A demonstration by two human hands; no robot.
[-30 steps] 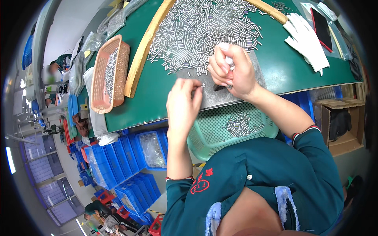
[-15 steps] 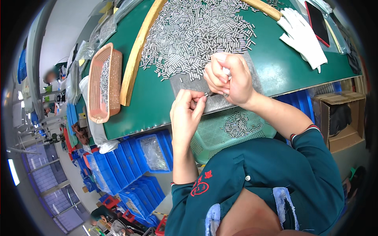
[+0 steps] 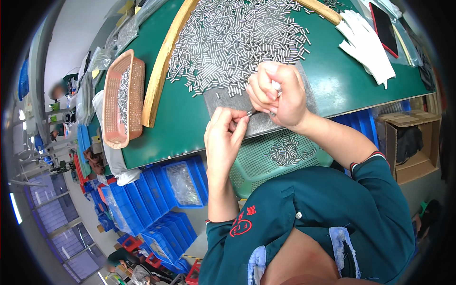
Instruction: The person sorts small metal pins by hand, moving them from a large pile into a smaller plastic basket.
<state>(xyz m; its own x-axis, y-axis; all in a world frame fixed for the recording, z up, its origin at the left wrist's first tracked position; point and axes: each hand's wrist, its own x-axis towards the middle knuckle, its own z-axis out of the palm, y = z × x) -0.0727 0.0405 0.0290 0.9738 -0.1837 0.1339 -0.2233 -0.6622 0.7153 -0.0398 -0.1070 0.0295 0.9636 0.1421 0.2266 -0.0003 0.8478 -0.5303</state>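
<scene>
My left hand point(image 3: 222, 135) pinches a small metal pin point(image 3: 249, 113) between thumb and forefinger. Close beside it on the right, my right hand point(image 3: 283, 95) is curled in a fist around a slim tool, its pale end point(image 3: 276, 86) showing between the fingers. The tool's thin dark tip points at the pin; whether they touch I cannot tell. Both hands are over the front of a grey metal plate point(image 3: 225, 100). Beyond them spreads a big heap of short shiny metal pins point(image 3: 232, 47). Below the hands, a green mesh basket point(image 3: 249, 164) holds more pins point(image 3: 290, 151).
Wooden strips point(image 3: 164, 71) border the heap. A pink basket point(image 3: 135, 90) with pins stands at left on the green table point(image 3: 185, 123). White gloves point(image 3: 365, 45) and a phone point(image 3: 384, 31) lie at right. Blue bins point(image 3: 147, 194) and a cardboard box point(image 3: 418, 142) are below the table edge.
The hands keep nearly the same pose, the left one still pinching the pin and the right one still gripping the tool. The surroundings at left have shifted slightly leftward in view.
</scene>
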